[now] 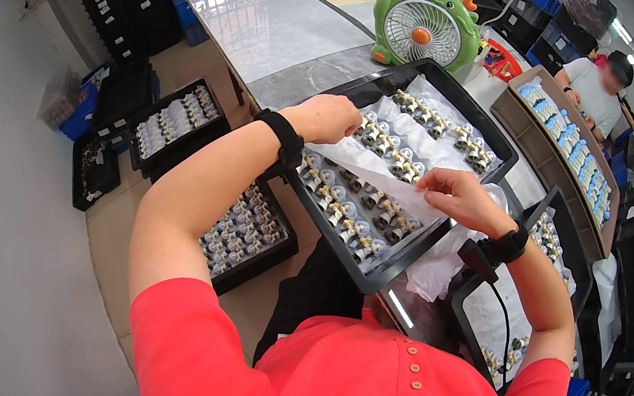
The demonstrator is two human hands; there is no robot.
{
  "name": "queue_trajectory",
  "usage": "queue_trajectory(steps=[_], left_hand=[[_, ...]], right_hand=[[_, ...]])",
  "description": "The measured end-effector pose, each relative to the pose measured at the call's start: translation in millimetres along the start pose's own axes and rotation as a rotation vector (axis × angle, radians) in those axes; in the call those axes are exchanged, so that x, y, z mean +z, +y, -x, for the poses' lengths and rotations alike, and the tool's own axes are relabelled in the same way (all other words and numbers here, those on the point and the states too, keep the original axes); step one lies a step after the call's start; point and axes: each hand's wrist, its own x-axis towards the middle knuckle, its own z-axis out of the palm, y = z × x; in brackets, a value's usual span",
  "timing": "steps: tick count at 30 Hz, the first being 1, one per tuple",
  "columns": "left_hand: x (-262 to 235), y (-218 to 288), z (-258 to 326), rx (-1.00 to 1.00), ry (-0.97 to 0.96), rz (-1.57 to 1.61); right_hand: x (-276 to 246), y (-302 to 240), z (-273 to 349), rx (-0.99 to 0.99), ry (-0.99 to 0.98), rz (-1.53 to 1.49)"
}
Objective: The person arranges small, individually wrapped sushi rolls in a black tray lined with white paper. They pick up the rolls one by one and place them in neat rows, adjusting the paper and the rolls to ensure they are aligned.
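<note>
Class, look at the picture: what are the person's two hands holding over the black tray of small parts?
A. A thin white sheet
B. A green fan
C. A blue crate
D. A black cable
A: the left hand and right hand each pinch an edge of the thin white sheet lying across the black tray.

Head view, looking down. Black tray (pixel 479 118) on grey table (pixel 282 29), filled with rows of small white-and-brass parts (pixel 353 213). Left hand (pixel 329 117) and right hand (pixel 458 196) each pinch an edge of a white paper sheet (pixel 365 161) lying across them. Green fan (pixel 422 24) just behind tray. 2 black wristbands visible.
</note>
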Motion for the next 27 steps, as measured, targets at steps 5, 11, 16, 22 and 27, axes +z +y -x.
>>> queue_trajectory(steps=[5,11,16,22,27], left_hand=[[-8,13,16,-0.011,-0.240,0.199],[-6,15,17,-0.062,-0.499,0.109],[-5,18,11,-0.076,-0.595,0.021],[17,4,1,-0.024,-0.694,-0.047],[19,6,-3,-0.033,-0.739,-0.188]], right_hand=[[2,-12,1,-0.016,-0.104,0.049],[16,-12,-10,-0.110,-0.337,0.315],[35,1,-19,-0.182,-0.501,0.458],[56,16,-28,-0.189,-0.656,0.508],[62,12,-36,-0.156,-0.753,0.572]])
